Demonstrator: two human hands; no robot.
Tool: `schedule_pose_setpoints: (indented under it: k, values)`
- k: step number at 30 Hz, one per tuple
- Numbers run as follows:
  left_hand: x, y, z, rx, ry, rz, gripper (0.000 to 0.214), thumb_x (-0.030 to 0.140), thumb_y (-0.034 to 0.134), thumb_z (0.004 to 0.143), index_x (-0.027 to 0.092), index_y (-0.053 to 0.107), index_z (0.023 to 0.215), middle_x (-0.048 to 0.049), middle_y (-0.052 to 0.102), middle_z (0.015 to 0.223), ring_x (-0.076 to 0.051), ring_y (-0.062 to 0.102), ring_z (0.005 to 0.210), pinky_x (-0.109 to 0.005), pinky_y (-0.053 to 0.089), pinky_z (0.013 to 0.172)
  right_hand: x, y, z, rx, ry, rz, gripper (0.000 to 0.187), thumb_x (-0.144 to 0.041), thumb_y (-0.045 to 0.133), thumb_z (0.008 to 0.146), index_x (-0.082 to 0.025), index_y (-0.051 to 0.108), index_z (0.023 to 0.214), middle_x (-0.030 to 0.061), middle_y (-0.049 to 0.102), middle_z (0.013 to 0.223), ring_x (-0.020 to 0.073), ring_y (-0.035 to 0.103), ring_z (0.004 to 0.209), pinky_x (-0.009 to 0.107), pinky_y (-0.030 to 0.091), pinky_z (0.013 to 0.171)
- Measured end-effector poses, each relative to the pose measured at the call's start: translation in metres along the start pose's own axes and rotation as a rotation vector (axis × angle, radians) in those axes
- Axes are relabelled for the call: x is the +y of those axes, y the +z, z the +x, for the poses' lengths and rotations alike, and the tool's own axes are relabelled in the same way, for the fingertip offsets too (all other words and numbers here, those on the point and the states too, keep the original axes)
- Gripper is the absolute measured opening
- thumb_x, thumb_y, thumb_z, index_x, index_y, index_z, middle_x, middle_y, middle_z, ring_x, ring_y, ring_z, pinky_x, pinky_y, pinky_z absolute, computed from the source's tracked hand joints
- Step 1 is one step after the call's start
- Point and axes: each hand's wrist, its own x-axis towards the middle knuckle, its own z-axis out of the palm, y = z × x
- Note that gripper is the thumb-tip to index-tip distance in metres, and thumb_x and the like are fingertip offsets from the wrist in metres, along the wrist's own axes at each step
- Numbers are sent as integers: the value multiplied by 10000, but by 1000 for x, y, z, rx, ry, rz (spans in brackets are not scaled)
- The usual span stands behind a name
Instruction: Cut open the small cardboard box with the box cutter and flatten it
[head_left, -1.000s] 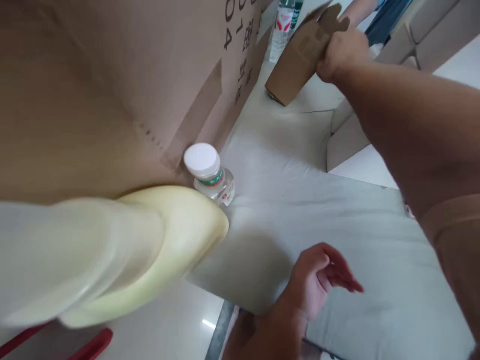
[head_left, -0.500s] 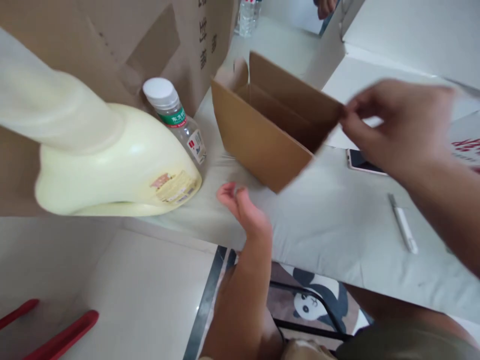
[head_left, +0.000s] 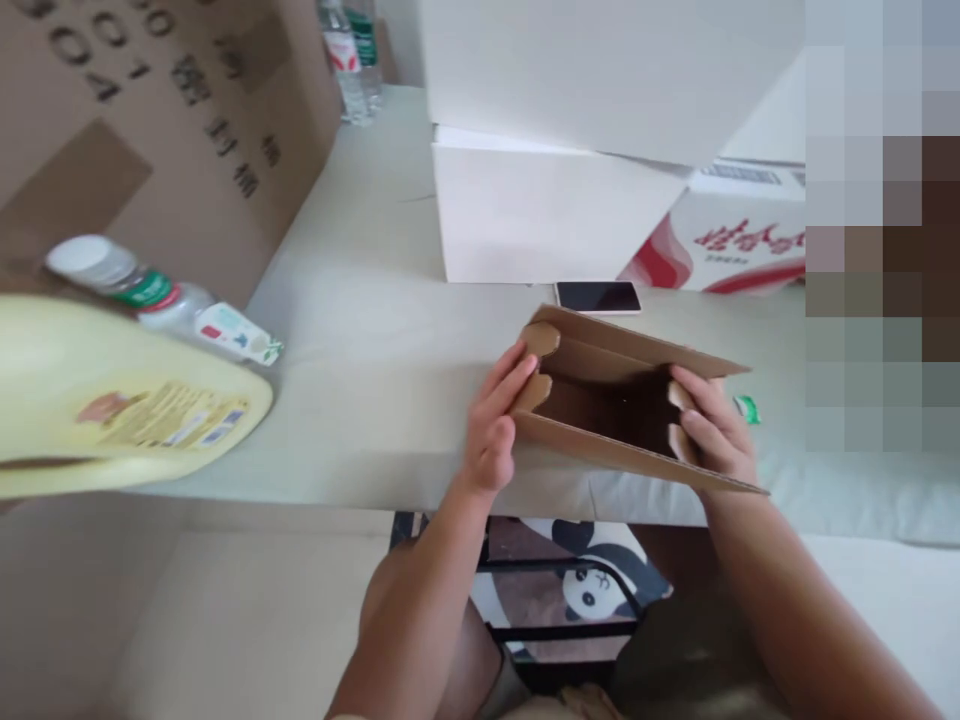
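A small brown cardboard box (head_left: 600, 445) is held with its open top facing me, near the front edge of the covered surface. Its two long flaps stand out, and short notched flaps show at both ends. My left hand (head_left: 491, 425) is closed on the left end, fingers lying over the short flaps there. At the opposite end my right hand (head_left: 716, 425) grips the side, with fingertips on the inner edge. The inside of the box is dark, and its underside is hidden.
A phone (head_left: 598, 297) lies behind the box, before a white carton (head_left: 540, 210) and a red-and-white carton (head_left: 750, 235). At left are a pale yellow jug (head_left: 127, 400), a clear bottle (head_left: 176, 305) and a large carton (head_left: 187, 190). A green wrapper (head_left: 748, 409) lies right.
My view has swung right. My left hand, empty before, now holds the box's left end. The box has come nearer to me and turned, with my right hand still on it.
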Motion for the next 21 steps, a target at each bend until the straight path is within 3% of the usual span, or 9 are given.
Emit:
schedule_pose_setpoints:
  k: [3,7,13,18,21]
  values:
    - [-9,8,2,67,-15,126,719,716,255,950,254,718,1248,-86,554,1478,-322,485,1391,-499,378,1167,12,-1,6,-27,16,149,261,-454,640,877,-353,744,1095,42,660,1163,265,582,1201,473,442,1068]
    - [-16,16,14,255,-35,256,577,607,342,986,236,780,1042,-66,648,1364,-284,568,1308,-479,391,1150,11,4,19,-104,1,331,186,-420,606,916,-323,742,997,35,715,1010,248,642,1012,475,484,980]
    - [-22,24,28,427,-162,282,593,666,372,907,197,729,844,-86,659,1333,-297,568,1296,-471,416,1123,-1,8,20,-66,-125,373,171,-289,535,922,-272,699,877,47,715,911,249,577,1144,504,374,1118]
    - [-9,46,20,495,-292,180,502,653,521,816,188,709,795,-80,618,1401,-311,504,1361,-421,422,1117,-3,-11,6,-80,-120,390,217,-192,484,888,-276,674,826,43,690,903,241,569,1123,492,349,1138]
    - [8,77,-1,487,-344,161,487,619,596,812,179,736,968,-106,635,1374,-300,510,1361,-400,402,1134,10,-35,1,-53,-30,488,117,-215,543,837,-267,647,853,38,662,942,250,561,1119,493,376,1102]
